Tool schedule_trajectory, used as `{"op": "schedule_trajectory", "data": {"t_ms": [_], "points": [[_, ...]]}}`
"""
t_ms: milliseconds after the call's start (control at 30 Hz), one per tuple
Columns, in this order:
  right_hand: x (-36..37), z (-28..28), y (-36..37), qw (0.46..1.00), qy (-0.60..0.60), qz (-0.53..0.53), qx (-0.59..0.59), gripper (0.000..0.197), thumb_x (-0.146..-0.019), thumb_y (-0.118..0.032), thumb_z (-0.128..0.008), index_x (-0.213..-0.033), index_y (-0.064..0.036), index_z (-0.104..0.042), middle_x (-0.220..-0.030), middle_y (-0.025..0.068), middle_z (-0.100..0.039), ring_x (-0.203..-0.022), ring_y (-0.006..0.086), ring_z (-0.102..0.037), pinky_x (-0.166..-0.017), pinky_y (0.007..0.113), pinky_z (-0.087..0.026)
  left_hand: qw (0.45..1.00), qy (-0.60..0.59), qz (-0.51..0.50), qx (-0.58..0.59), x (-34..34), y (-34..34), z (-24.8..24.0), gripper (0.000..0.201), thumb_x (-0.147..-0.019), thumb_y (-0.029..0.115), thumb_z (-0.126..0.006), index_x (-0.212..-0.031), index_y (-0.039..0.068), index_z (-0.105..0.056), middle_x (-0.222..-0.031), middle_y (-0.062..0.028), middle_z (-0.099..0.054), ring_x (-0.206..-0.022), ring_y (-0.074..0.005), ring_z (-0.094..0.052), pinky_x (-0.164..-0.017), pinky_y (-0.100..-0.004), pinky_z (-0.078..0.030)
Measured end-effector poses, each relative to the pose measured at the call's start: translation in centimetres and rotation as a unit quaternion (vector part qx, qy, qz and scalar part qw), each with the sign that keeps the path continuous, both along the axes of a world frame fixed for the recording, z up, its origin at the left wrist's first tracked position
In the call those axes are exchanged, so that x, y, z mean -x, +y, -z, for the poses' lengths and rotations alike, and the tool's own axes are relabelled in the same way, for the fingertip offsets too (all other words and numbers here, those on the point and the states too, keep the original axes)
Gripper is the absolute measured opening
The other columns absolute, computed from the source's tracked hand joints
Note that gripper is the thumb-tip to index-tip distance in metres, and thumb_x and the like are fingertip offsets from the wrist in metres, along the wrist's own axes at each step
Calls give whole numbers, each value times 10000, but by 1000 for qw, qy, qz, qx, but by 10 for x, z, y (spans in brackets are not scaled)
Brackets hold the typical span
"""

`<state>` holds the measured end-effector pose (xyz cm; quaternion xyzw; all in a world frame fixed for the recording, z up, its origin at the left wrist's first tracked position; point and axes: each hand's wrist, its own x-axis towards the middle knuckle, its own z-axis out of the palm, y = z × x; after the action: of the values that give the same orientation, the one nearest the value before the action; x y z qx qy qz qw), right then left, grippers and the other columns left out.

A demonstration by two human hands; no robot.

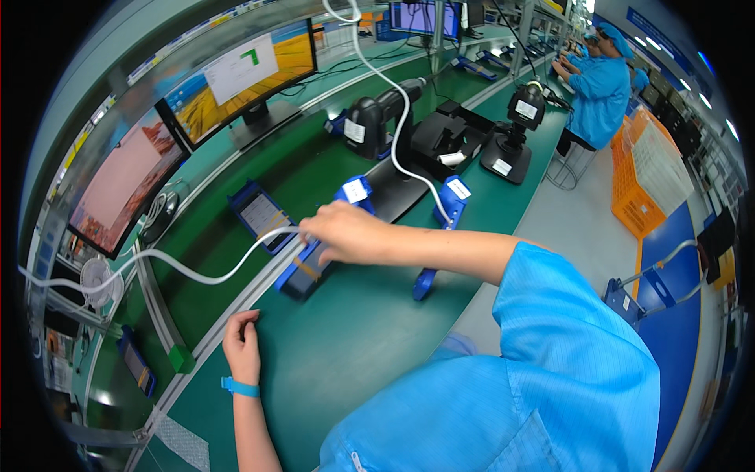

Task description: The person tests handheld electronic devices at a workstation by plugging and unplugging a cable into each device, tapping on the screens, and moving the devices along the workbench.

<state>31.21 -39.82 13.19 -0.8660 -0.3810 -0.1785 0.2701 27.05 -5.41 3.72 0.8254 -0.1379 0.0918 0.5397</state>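
Note:
My right hand (pixel 346 233) reaches across the bench with its fingers closed on the end of a white cable (pixel 206 278). Directly under it lies a blue-and-black handheld device (pixel 302 272) with a yellow band around it; my hand hides part of this device. My left hand (pixel 242 344), a blue strap at its wrist, rests on the green bench mat (pixel 346 330), loosely bent and holding nothing. Beyond the metal rail, a second blue handheld device (pixel 261 215) lies screen up, also banded in yellow.
Two monitors (pixel 245 67) stand at the far left. A second white cable (pixel 385 77) hangs down to a blue device (pixel 453 200) right of my hand. Black scanners on stands (pixel 515 126) occupy the back. Co-workers (pixel 602 86) sit farther along; orange crates (pixel 635 177) stand on the floor.

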Motion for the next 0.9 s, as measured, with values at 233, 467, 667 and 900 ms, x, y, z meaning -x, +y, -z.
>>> {"op": "schedule_trajectory", "data": {"t_ms": [233, 467, 667, 900], "points": [[26, 5, 21, 988, 101, -37, 107, 453, -720, -171, -863, -1094, -96, -618, -959, 78, -691, -982, 290, -653, -890, 433, -467, 978, 121, -68, 159, -40, 9, -20, 254, -1018, 109, -559, -1252, 26, -612, -1129, -70, -674, -1031, -150, -654, -898, -252, -508], [42, 1, 1, 993, 19, -13, 116, 428, -763, -228, -840, -1108, -96, -623, -984, 55, -693, -985, 262, -649, -887, 412, -462, 943, 200, -28, 263, -118, 20, -21, 457, -1021, 154, -577, -1427, -18, -457, -1366, -200, -590, -1231, -265, -614, -1024, -341, -505], [89, -40, -78, 964, -206, -54, -158, 284, -855, -147, -790, -1118, -126, -687, -1083, 11, -718, -983, 225, -680, -849, 391, -518, 916, 249, -46, 311, -174, -17, -10, 616, -981, 151, -671, -1483, -34, -365, -1391, -223, -539, -1234, -306, -600, -1094, -387, -462], [116, 12, -175, 990, -41, 111, -73, 626, -747, -422, -855, -1224, -82, -635, -1205, 76, -670, -1118, 272, -622, -957, 416, -468, 957, 222, -151, 109, -203, -72, -11, 840, -886, 269, -804, -1549, 57, -334, -1213, -85, -601, -936, -140, -540, -935, -305, -412]]}}
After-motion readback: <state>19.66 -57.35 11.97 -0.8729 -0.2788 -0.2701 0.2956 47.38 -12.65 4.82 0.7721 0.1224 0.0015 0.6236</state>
